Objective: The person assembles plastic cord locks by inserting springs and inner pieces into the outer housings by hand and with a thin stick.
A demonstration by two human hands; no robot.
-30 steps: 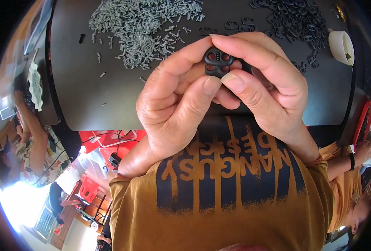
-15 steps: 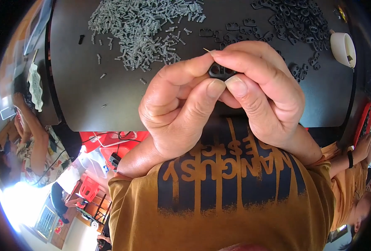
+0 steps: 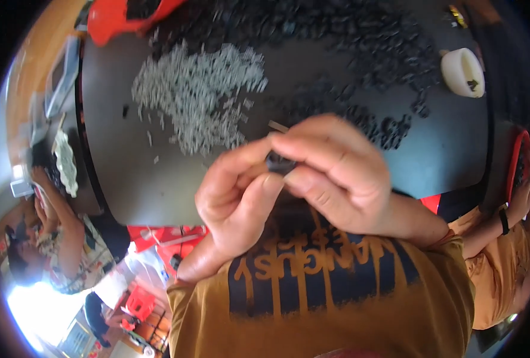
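Both of my hands are closed on a small black two-hole cord lock (image 3: 280,163), held between thumbs and index fingers just above the table's near edge. My left hand (image 3: 232,194) grips its left end and my right hand (image 3: 342,179) its right end. At the index fingertips a thin pale sliver (image 3: 278,126) sticks out; what it is I cannot make out. Beyond my left hand lies a heap of small metal springs (image 3: 196,92). Loose black two-hole parts (image 3: 390,131) lie past my right hand, blurred.
A wide band of black parts (image 3: 336,30) covers the far side of the dark table (image 3: 151,194). At the far left is a red tray (image 3: 107,24); at the right, a white bowl (image 3: 462,71). People sit left and right, one hand (image 3: 521,200) by a red-rimmed container.
The view has tilted, so the table sits lower in it and the red tray has come in at the top left. My hands appear lower and further left, still on the cord lock.
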